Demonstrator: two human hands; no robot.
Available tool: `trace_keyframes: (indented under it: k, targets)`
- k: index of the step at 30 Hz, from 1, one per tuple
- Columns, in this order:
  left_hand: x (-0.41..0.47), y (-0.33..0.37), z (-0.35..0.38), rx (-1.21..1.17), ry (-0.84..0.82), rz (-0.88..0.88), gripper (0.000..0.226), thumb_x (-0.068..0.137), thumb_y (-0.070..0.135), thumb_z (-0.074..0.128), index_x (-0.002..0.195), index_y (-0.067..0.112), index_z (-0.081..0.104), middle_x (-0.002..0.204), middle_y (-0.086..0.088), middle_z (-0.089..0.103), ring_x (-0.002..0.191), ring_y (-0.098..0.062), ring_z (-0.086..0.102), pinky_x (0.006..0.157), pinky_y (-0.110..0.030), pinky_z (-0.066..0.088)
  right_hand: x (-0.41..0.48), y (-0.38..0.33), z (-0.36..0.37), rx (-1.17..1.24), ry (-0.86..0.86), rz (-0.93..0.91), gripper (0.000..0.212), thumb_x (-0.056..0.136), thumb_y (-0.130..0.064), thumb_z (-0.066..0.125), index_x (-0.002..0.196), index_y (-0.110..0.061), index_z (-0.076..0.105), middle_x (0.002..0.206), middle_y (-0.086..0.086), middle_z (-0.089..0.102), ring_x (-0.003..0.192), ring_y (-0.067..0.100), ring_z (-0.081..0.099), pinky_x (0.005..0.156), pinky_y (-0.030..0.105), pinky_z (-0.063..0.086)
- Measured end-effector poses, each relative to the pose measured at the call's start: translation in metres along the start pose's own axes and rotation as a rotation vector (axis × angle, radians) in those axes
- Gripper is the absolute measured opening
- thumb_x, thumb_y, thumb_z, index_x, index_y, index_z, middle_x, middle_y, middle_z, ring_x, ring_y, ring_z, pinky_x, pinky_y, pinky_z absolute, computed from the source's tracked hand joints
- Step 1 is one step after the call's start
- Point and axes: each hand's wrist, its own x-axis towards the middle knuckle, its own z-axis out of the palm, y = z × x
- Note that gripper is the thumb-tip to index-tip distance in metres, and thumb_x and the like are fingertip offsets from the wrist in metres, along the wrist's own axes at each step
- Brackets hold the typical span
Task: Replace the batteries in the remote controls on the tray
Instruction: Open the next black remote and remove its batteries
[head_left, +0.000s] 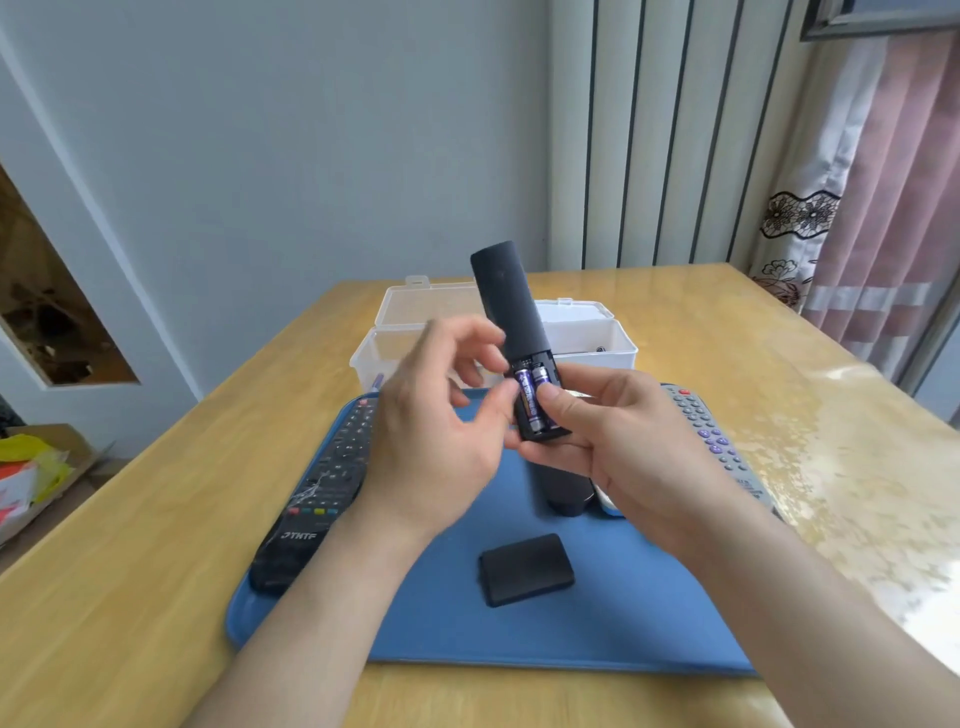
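Here, remote (501, 291) held above tray's (623, 613) middle.

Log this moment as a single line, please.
right hand: holds remote, thumb on batteries | batteries: two, in remote's open back | left hand: beside remote, grip unclear | cover: off, lying on tray

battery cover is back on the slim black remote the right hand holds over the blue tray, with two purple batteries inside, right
Not quite. The battery cover is off and lies loose on the blue tray. The right hand does hold the slim black remote over the tray, with two purple batteries showing in its open compartment. The head view shows this.
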Motion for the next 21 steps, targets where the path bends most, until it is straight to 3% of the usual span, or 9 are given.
trace_keyframes:
  k: [3,8,14,18,21]
  targets:
    - [-0.005,0.002,0.007,0.126,-0.083,0.133,0.035,0.078,0.002,0.068,0.103,0.021,0.052,0.089,0.008,0.061,0.085,-0.006,0.056,0.073,-0.019,0.046,0.001,0.004,0.002,-0.035,0.000,-0.051,0.022,0.099,-0.004,0.050,0.102,-0.002,0.072,0.098,0.029,0.069,0.091,0.025,0.069,0.078,0.030,0.059]
    - [-0.004,0.000,0.006,0.094,-0.040,0.109,0.032,0.078,0.003,0.069,0.105,0.011,0.055,0.093,0.005,0.061,0.092,-0.010,0.062,0.074,-0.029,0.055,0.003,0.006,0.003,-0.019,0.001,-0.068,0.026,0.102,-0.006,0.044,0.107,0.000,0.070,0.110,0.033,0.064,0.093,0.023,0.067,0.080,0.029,0.058]
    - [-0.002,0.000,0.005,0.114,-0.145,0.099,0.039,0.074,0.010,0.067,0.107,0.019,0.048,0.098,0.006,0.059,0.095,-0.010,0.059,0.078,-0.033,0.055,0.004,0.007,0.000,-0.072,0.030,-0.067,0.029,0.103,-0.005,0.041,0.109,0.000,0.069,0.106,0.027,0.070,0.103,0.032,0.069,0.083,0.032,0.059]
    - [0.000,-0.002,0.002,0.080,-0.181,0.029,0.038,0.071,0.013,0.066,0.104,0.020,0.048,0.095,0.007,0.057,0.089,-0.008,0.056,0.079,-0.030,0.052,0.002,0.010,0.003,-0.076,0.030,-0.050,0.028,0.102,-0.004,0.042,0.103,-0.002,0.071,0.091,0.019,0.070,0.089,0.022,0.069,0.075,0.027,0.059]
    - [0.001,-0.002,-0.001,0.039,-0.197,-0.021,0.036,0.070,0.015,0.065,0.101,0.020,0.049,0.091,0.007,0.058,0.087,-0.011,0.056,0.078,-0.029,0.051,0.003,0.012,0.004,-0.100,0.034,-0.049,0.028,0.102,-0.004,0.043,0.102,-0.002,0.071,0.088,0.018,0.068,0.085,0.021,0.069,0.077,0.030,0.059]
